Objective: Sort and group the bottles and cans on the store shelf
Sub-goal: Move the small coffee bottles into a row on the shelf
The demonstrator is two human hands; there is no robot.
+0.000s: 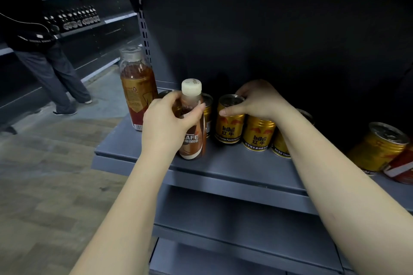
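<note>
- Head view: left hand [166,121] wrapped round the neck and shoulder of a small brown-and-white plastic coffee bottle with a cream screw cap [192,127]; fingers closed on it, thumb across the front. Bottle upright, base at or just above the grey metal shelf [223,169]; contact unclear.
- Right hand [257,101] cupped over the top of a gold Red Bull can [230,120], thumb on the can's left side, fingers curled behind the rim. Closed grip; can stands on the shelf.
- Just right of that hand, under the wrist: a second gold can [259,133] touching the first, a third [280,145] partly hidden by the forearm.
- Far right of the right arm: another gold can [380,147], well apart, tilted against a red-labelled item [402,168] cut by the frame edge.
- Behind the left hand: more gold cans [207,109], mostly hidden. Left of it: a tall clear bottle of amber drink with an orange label [138,87], at the shelf's corner.
- Judgement: bottle sits among cans, so the left hand likely pulls it toward the tall bottle; right hand likely closes up the can row.
- Background: another person [44,56] at a far shelf.
</note>
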